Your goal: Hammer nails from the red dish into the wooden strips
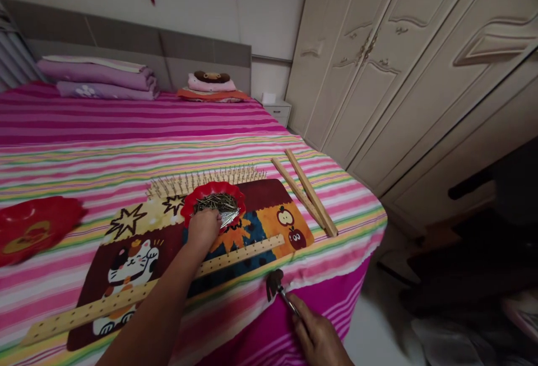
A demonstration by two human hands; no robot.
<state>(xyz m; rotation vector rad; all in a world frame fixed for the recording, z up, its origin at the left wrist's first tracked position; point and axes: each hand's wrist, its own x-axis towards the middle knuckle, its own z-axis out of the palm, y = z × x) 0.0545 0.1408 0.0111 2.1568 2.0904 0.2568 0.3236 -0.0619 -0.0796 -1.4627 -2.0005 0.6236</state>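
Observation:
My left hand (205, 228) reaches into a red scalloped bowl (188, 199) and is closed among the nails (221, 202) there; what its fingers pinch, if anything, is hidden. My right hand (313, 329) is wrapped round the handle of a claw hammer (276, 283), whose head is over the bed's near edge. Below my left forearm lies a long wooden strip (235, 255) with rows of small holes or dots. It rests across a patterned mat (252, 186) with a cat and apples printed on it.
Wooden pieces set with many upright nails (205, 178) lie behind the bowl. Two bare wooden strips (309, 189) rest to the right, and a red tray (40, 228) to the left. Everything is on a striped bedspread (126, 156). Folded bedding (96, 80) sits by the headboard; a wardrobe (378, 63) stands at right.

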